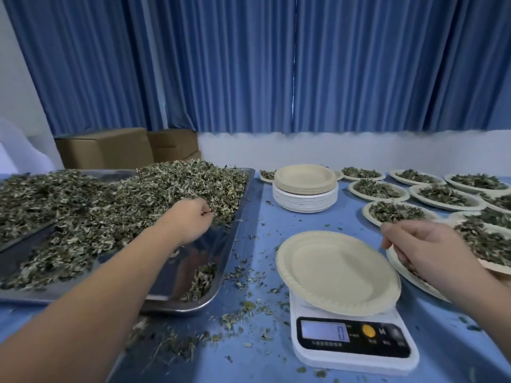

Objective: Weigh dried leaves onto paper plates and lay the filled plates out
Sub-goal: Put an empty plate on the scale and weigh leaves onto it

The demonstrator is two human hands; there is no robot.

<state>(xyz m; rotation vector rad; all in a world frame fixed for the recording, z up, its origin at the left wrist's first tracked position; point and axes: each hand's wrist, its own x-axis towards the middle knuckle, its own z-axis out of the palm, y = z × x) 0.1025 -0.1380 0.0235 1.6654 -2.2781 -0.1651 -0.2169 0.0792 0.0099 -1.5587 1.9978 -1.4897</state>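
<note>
While left fingers [204, 210] clench dried leaves [166, 186], right fingers [394, 230] curl over filled plate [395, 259], grip unclear.

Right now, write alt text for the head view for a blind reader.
A left hand grips dried leaves in a metal tray beside an empty paper plate on a white scale. The right hand is over a filled plate; more filled plates and a plate stack lie behind.
</note>
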